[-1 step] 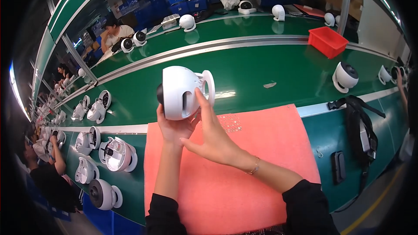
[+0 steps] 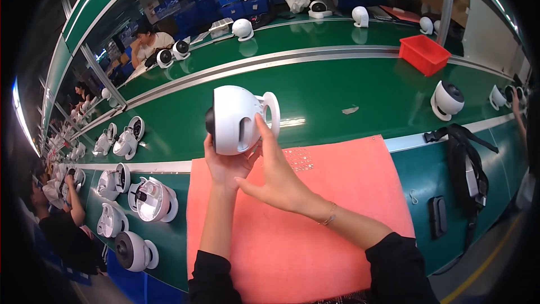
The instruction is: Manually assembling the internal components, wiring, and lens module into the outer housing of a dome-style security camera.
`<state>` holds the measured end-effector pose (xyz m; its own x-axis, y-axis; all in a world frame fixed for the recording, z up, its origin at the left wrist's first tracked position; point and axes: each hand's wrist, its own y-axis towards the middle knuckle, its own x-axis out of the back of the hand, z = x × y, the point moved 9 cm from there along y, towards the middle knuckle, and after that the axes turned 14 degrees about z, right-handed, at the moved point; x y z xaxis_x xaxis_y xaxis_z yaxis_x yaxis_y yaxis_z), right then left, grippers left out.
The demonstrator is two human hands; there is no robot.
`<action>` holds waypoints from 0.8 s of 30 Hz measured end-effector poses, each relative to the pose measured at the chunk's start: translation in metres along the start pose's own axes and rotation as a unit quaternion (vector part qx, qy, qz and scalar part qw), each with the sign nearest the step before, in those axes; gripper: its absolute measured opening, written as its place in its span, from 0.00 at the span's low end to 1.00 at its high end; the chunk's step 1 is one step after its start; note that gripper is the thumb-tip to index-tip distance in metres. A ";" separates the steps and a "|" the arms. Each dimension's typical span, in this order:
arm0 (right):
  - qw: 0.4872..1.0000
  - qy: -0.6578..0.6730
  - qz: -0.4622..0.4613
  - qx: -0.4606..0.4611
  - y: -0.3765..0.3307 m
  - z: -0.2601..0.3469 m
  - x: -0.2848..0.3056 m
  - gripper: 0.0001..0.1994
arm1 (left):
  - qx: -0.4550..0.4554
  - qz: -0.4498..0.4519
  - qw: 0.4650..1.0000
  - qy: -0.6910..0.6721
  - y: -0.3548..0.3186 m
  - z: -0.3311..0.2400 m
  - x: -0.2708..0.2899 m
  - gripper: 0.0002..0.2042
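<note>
A white camera [image 2: 230,114], seemingly assembled, is held in the left grip [image 2: 226,170], touched by the spread right grip [image 2: 282,183]; leftward, uncovered units [image 2: 153,207] seem unfinished.

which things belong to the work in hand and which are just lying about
Likely part of it:
white rounded device, held in left hand, right hand touching it
pink mat
small shiny pieces on mat

Seemingly just lying about:
black strapped bag
dark oblong case
</note>
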<state>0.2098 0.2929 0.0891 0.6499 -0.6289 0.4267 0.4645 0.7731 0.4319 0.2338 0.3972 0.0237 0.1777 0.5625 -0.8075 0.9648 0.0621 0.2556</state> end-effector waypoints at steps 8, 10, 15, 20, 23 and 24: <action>0.998 0.048 -0.029 -0.027 0.001 -0.021 0.008 0.49 | 0.003 0.017 1.000 0.008 0.000 -0.001 -0.012 0.30; 0.980 0.190 -0.039 -0.037 0.004 -0.031 0.017 0.48 | -0.042 0.000 0.995 0.089 0.000 -0.008 -0.004 0.28; 0.962 0.247 -0.098 -0.061 0.007 -0.037 0.042 0.37 | -0.057 0.077 0.973 0.210 -0.006 -0.023 -0.004 0.28; 0.984 0.099 -0.150 -0.015 -0.004 -0.043 0.071 0.33 | -0.025 0.106 0.915 0.388 0.002 -0.011 -0.019 0.43; 0.988 0.037 -0.138 0.062 -0.013 -0.050 0.083 0.34 | -0.074 0.143 0.842 0.516 -0.003 -0.016 -0.049 0.49; 0.991 0.041 -0.096 0.082 -0.011 -0.050 0.085 0.35 | -0.074 0.147 0.842 0.514 -0.002 -0.017 -0.053 0.49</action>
<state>0.2898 0.2351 0.0810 0.6097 -0.7484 0.2611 0.4844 0.6125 0.6247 0.2193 0.3814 0.0746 0.0700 0.9832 0.1685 0.8605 -0.1450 0.4883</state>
